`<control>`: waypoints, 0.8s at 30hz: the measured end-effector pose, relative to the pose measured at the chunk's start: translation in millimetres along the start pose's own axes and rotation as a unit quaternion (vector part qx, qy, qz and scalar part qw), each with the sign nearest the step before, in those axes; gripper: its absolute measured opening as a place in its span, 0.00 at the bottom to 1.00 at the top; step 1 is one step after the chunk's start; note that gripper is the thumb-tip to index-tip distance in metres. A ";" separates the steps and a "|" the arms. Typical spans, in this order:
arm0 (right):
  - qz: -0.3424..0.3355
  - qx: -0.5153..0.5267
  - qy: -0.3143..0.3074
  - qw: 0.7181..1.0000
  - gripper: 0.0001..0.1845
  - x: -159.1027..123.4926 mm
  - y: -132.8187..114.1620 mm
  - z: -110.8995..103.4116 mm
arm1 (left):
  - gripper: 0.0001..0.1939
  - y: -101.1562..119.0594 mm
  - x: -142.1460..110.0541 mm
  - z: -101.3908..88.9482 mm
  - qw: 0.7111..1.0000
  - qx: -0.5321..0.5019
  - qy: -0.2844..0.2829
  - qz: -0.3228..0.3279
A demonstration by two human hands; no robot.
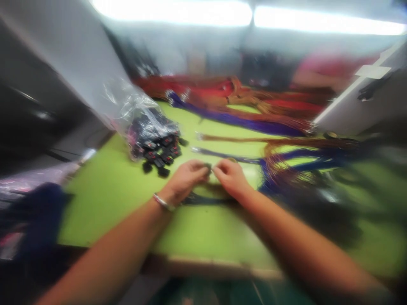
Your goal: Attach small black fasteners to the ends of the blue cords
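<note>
While the left hand (pixel 187 176) and right hand (pixel 233 178) are nearly meeting, a dark piece (pixel 208 166) is being pinched

Between them, it is being held by the left; whether anything is being gripped by the right cannot be told. By the far left corner of the surface (pixel 98 199), black parts (pixel 157 144) are being held in a clear bag (pixel 124 103).

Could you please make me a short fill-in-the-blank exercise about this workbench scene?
1. The left hand pinches a small dark part close to the right hand, above a tabletop coloured bright ____.
2. A silvery bracelet circles the ____ wrist.
3. Black connectors spill from a clear plastic ____.

Missing words: green; left; bag.
</note>
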State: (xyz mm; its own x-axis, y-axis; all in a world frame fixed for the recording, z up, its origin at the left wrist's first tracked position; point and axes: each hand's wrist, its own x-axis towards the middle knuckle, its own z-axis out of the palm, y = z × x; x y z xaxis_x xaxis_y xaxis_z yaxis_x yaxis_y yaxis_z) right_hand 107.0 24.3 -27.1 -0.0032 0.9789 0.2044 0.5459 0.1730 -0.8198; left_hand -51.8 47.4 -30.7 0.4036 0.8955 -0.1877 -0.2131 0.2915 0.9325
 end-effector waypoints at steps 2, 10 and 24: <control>0.005 -0.018 -0.024 1.000 0.07 12.8 -5.2 -13.5 | 0.13 2.7 0.0 -1.2 1.000 0.004 0.020 0.001; 0.050 -0.401 -0.068 0.912 0.13 117.5 16.2 -31.2 | 0.15 8.9 0.1 -5.0 0.998 -0.032 0.050 -0.010; -0.043 -0.555 -0.142 0.819 0.15 146.8 42.8 -46.6 | 0.16 14.4 -0.1 -6.7 0.996 -0.051 0.059 -0.051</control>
State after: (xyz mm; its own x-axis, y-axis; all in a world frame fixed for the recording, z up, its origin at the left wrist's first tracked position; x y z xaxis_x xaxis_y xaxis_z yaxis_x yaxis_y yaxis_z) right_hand 169.0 170.3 -7.2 -0.1909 0.9813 -0.0265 0.9577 0.1921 0.2141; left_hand -60.9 53.7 -19.3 0.3222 0.8912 -0.3192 -0.2677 0.4093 0.8723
